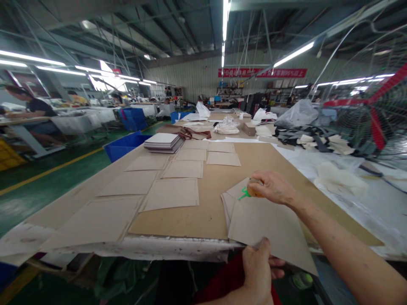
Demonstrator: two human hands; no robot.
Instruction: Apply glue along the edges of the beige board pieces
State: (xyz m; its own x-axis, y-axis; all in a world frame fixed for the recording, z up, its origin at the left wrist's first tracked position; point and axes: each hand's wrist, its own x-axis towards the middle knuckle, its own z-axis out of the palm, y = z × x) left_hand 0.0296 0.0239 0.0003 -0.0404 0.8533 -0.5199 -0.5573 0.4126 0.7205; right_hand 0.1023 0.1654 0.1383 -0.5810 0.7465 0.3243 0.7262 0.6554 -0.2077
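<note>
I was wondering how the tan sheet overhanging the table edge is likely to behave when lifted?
Probably fairly stiff: the tan sheet juts past the table edge without drooping, pinched only at its rim by the left hand. Likely light, as a thin flat piece. It may slide easily over the similar sheets beneath it.

Left hand (259, 271) low and pinching, right hand (273, 186) forward, curled

Left hand (259, 271) grips cardboard sheet (270, 228); right hand (274, 186) holds green-tipped tool (245, 194) against it.
</note>
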